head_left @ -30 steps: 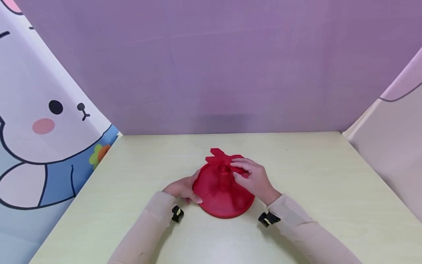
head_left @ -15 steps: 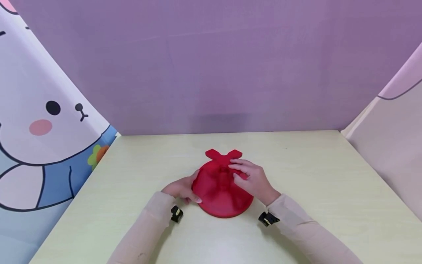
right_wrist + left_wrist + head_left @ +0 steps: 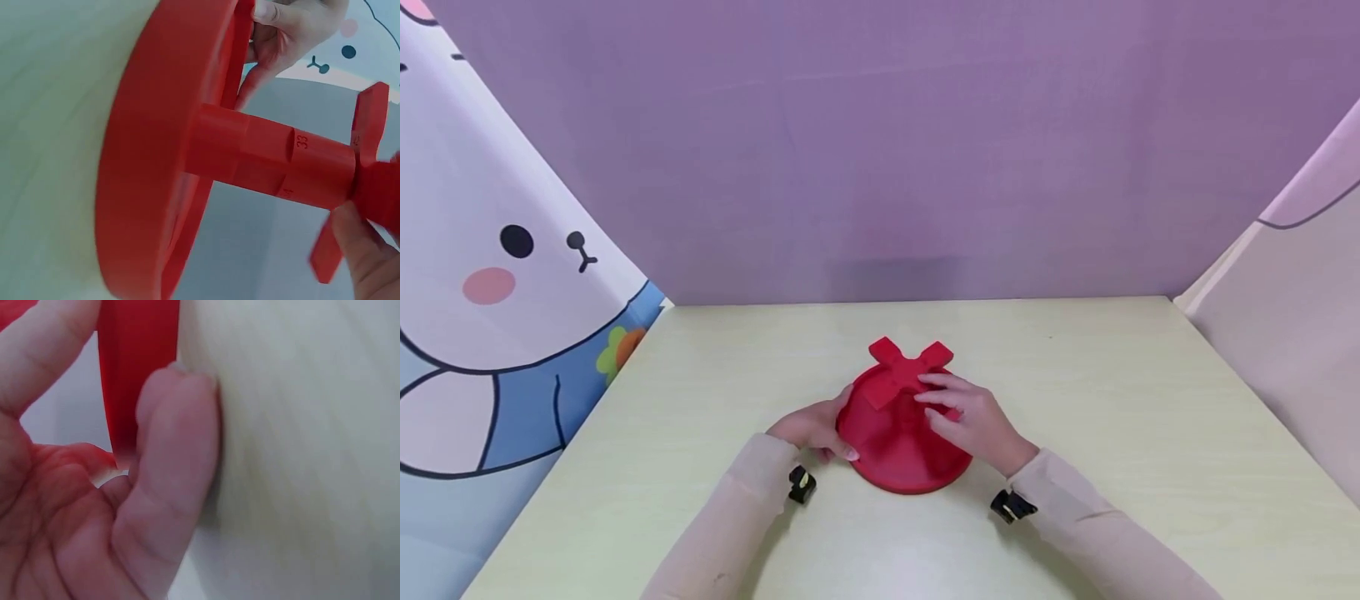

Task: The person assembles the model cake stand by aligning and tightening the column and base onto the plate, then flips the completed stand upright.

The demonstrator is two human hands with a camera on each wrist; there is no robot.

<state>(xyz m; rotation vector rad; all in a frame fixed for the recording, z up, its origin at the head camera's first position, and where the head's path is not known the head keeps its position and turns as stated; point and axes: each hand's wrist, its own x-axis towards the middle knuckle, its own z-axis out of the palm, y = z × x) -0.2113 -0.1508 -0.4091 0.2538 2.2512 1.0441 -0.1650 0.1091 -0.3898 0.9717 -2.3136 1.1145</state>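
Note:
A red round base (image 3: 904, 467) with a raised rim lies on the table, and a post (image 3: 269, 153) with small raised numbers rises from its middle. On top of the post sits a red cross-shaped piece (image 3: 904, 373) with flat arms. My left hand (image 3: 816, 429) grips the base's left edge, thumb on the near side; the left wrist view has its fingertips at the red rim, close to the tabletop. My right hand (image 3: 977, 421) holds the cross-shaped piece from the right, partly hiding it. In the right wrist view, its thumb (image 3: 356, 240) presses where piece and post meet.
The pale wooden table (image 3: 1112, 375) extends around the base on all sides. A purple panel (image 3: 925, 150) stands along its back edge. At the left hangs a cartoon-printed sheet (image 3: 512, 350), and a pale panel (image 3: 1292, 317) borders the right.
The cross-shaped piece has turned on the post; one arm now points toward the lower left. My right fingers have shifted slightly with it. My left hand has stayed at the base.

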